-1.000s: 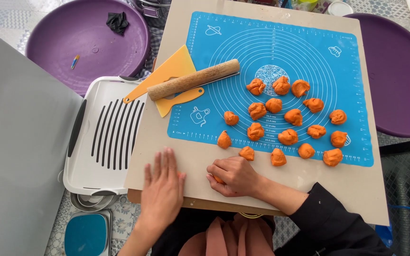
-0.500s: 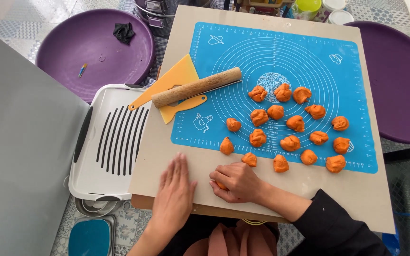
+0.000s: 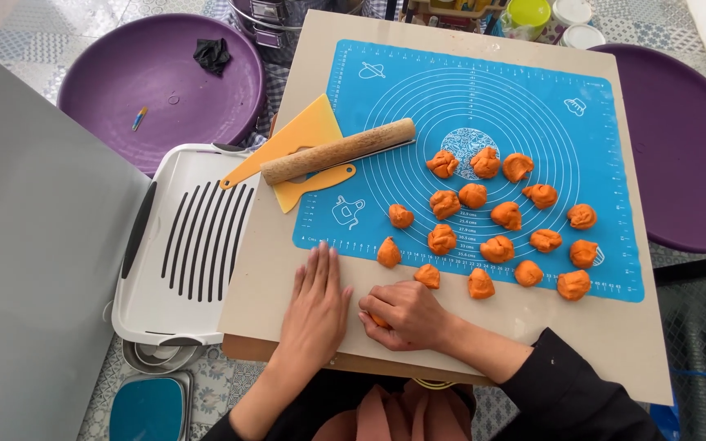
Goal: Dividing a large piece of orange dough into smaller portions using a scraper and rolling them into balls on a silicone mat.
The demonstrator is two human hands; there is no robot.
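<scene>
My right hand (image 3: pixel 406 314) is curled on the beige board (image 3: pixel 288 245), fingers closed over an orange dough piece (image 3: pixel 378 320) that barely shows at the fingertips. My left hand (image 3: pixel 316 306) lies flat on the board beside it, palm down and fingers together, holding nothing. Just beyond both hands, several orange dough lumps (image 3: pixel 472 196) lie on a blue silicone baking mat (image 3: pixel 492 98); the closest lump (image 3: pixel 427 276) sits right above my right knuckles. A wooden rolling pin (image 3: pixel 338 151) rests on a yellow plastic scraper (image 3: pixel 304 151) at the mat's left edge.
A white ridged tray (image 3: pixel 185 237) lies left of the board. A purple round basin (image 3: pixel 157 82) with a black cloth is at far left, another purple basin (image 3: pixel 688 139) at right. A grey panel (image 3: pixel 34 278) fills the left side. Jars stand beyond the board's far edge.
My view has shifted slightly. My right hand has kept working the small dough piece against the board near my flat left hand; the lumps, pin and scraper stay put.
</scene>
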